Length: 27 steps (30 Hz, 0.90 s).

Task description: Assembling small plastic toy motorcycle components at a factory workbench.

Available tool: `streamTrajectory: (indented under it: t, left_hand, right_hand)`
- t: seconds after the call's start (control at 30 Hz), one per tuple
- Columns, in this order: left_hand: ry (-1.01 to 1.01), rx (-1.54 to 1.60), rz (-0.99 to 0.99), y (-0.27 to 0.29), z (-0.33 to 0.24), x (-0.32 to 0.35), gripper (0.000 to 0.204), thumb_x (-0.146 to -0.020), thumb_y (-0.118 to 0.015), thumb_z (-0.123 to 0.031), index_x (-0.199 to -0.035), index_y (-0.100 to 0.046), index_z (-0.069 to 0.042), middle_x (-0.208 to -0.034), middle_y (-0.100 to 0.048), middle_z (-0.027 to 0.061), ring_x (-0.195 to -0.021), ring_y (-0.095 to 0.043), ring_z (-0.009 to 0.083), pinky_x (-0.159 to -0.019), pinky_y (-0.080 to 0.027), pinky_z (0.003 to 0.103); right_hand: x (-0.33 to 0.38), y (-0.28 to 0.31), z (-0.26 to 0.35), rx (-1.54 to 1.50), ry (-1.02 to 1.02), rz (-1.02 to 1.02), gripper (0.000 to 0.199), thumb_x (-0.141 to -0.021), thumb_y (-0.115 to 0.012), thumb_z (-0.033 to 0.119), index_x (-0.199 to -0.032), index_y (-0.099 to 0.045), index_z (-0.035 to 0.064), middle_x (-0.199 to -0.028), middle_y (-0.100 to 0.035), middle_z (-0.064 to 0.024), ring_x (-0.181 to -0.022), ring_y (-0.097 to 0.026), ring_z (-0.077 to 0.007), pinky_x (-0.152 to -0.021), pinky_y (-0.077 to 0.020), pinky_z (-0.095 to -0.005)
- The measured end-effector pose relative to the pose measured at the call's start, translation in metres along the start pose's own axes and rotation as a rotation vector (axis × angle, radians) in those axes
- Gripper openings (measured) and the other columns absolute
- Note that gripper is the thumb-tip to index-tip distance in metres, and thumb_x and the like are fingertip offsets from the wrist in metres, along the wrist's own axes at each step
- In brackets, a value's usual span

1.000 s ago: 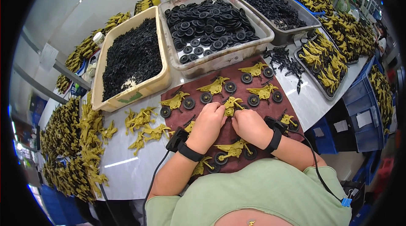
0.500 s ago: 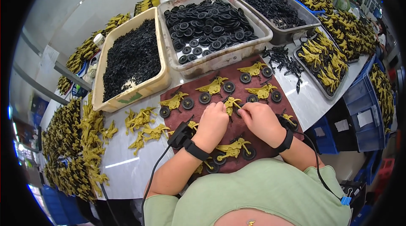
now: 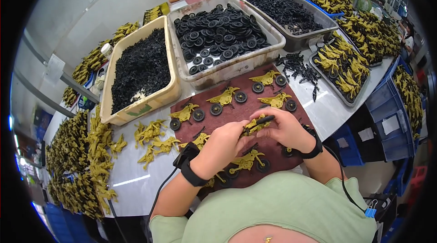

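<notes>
Yellow motorbike, partly hidden between hands

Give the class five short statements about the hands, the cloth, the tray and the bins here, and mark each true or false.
1. The left hand and right hand are both on one yellow toy motorbike. True.
2. The cloth is green. False: it is dark red.
3. The middle bin holds black wheels. True.
4. The cream bin stands right of the middle bin. False: it stands left of it.
5. The grey tray is empty. False: it holds yellow and black pieces.
</notes>
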<state>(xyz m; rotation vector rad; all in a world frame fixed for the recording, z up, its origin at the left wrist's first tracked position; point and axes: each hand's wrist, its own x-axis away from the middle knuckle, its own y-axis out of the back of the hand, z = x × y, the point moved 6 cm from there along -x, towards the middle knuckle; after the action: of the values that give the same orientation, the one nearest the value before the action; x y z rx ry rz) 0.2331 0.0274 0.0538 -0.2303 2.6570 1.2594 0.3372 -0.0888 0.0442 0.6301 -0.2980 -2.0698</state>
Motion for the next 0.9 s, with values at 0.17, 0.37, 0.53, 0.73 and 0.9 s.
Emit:
streamTrajectory:
  t: [0.17,0.37,0.53,0.73,0.9]
  left_hand:
    - [-0.082,0.074,-0.242,0.015,-0.026,0.018,0.033,-0.076,-0.074,-0.008,-0.107,-0.065,-0.002,-0.098,-0.068,0.0145,-0.084,-0.066,0.0301,-0.072,-0.053,0.035]
    - [-0.137,0.029,-0.341,0.022,-0.044,0.031,0.026,-0.074,-0.077,-0.009,-0.097,-0.069,-0.003,-0.085,-0.070,0.0097,-0.071,-0.067,0.0229,-0.061,-0.052,0.031]
    - [-0.142,0.007,-0.340,0.022,-0.043,0.033,0.021,-0.074,-0.077,-0.009,-0.092,-0.069,-0.001,-0.084,-0.069,0.0101,-0.070,-0.067,0.0236,-0.060,-0.052,0.031]
    - [-0.113,0.003,-0.345,0.021,-0.036,0.038,0.022,-0.072,-0.077,-0.008,-0.091,-0.068,-0.001,-0.085,-0.069,0.0104,-0.071,-0.067,0.0242,-0.061,-0.052,0.032]
    - [-0.228,-0.076,-0.447,0.024,-0.030,0.034,0.031,-0.068,-0.074,-0.006,-0.099,-0.068,-0.004,-0.094,-0.067,0.0095,-0.083,-0.064,0.0274,-0.073,-0.052,0.037]
  right_hand:
    - [0.014,-0.008,0.005,-0.321,-0.051,0.021,0.039,-0.076,-0.075,-0.002,-0.112,-0.061,0.0021,-0.103,-0.061,-0.0068,-0.093,-0.062,-0.0162,-0.081,-0.0527,-0.0294]
    - [0.023,-0.015,0.016,-0.339,0.082,0.030,0.034,-0.077,-0.071,-0.006,-0.109,-0.061,0.0009,-0.099,-0.059,-0.0073,-0.091,-0.062,-0.0149,-0.077,-0.0550,-0.0261]
    - [0.024,-0.016,0.018,-0.353,0.048,-0.002,0.030,-0.076,-0.067,-0.011,-0.104,-0.062,-0.0011,-0.098,-0.059,-0.0079,-0.088,-0.062,-0.0144,-0.076,-0.0552,-0.0256]
    - [0.022,-0.018,0.020,-0.314,0.031,0.030,0.032,-0.076,-0.068,-0.011,-0.105,-0.062,-0.0005,-0.101,-0.059,-0.0081,-0.092,-0.062,-0.0163,-0.081,-0.0545,-0.0288]
    - [0.015,-0.017,0.021,-0.274,0.135,-0.090,0.045,-0.082,-0.063,-0.008,-0.125,-0.052,0.0023,-0.116,-0.058,-0.0106,-0.105,-0.059,-0.0194,-0.092,-0.0490,-0.0319]
